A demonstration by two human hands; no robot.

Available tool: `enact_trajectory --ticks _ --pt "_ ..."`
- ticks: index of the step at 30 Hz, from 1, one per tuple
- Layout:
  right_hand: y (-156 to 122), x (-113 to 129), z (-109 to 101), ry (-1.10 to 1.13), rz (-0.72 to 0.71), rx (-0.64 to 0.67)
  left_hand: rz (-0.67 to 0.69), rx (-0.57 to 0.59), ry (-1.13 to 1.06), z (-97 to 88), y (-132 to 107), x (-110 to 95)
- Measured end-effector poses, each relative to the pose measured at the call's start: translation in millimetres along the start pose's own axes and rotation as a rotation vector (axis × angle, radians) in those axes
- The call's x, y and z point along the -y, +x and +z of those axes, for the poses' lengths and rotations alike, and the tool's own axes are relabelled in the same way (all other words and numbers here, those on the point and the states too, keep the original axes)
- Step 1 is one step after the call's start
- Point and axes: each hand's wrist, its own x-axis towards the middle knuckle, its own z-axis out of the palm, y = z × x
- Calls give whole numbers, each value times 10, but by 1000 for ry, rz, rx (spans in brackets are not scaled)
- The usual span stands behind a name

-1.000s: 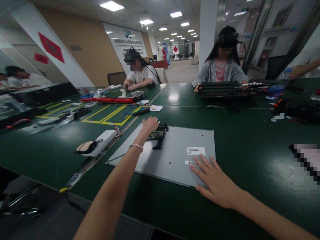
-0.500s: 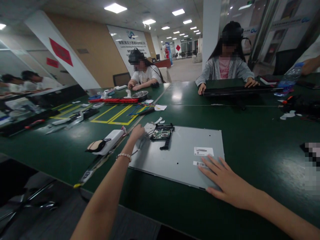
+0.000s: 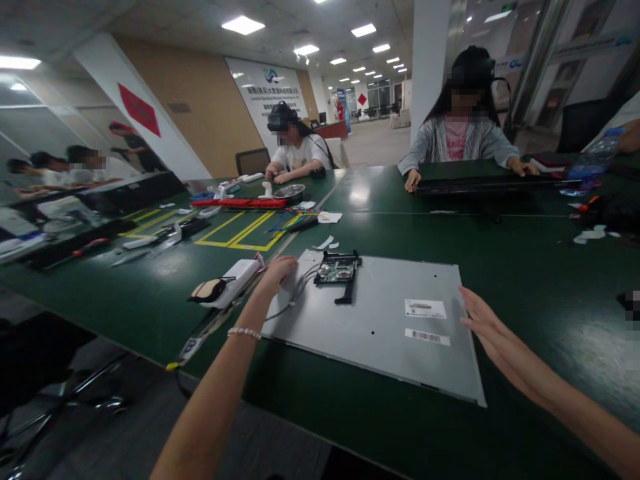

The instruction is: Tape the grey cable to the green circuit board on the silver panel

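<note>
A flat grey metal-backed display panel [image 3: 395, 357] lies on the green table before me. It carries a green circuit board [image 3: 339, 271] in a black bracket, grey cables [image 3: 303, 285] and two white labels. At the panel's far left edge, my left hand [image 3: 281, 272] curls its fingers over the rim; its thumb is hidden. My right hand [image 3: 479, 315] is against the right edge, thumb and fingers stretched out and apart, with fingertips at the rim.
Left of the panel lie a white box [image 3: 239, 279] and a beige-and-black object [image 3: 209, 290]. Paper scraps [image 3: 326, 243] and wires [image 3: 285, 225] are beyond it. Across the table, one person holds a black panel [image 3: 495, 187]; another sits near a metal bowl [image 3: 290, 191].
My right hand has moved from lying flat on the panel's labels to its right edge, uncovering both labels. My left hand stays at the left edge. The view has shifted slightly left.
</note>
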Motion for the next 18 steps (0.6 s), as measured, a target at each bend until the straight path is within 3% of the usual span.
enact_trajectory --ticks 6,10,18 --pt "-48 -18 -89 -33 -108 -66 -75 79 -227 23 -154 90" --pt "-48 -156 -217 102 -49 -157 -114 112 -334 6 -313 101" --pt "-236 -87 -338 240 42 -285 -222 166 -726 -5 -634 -29"
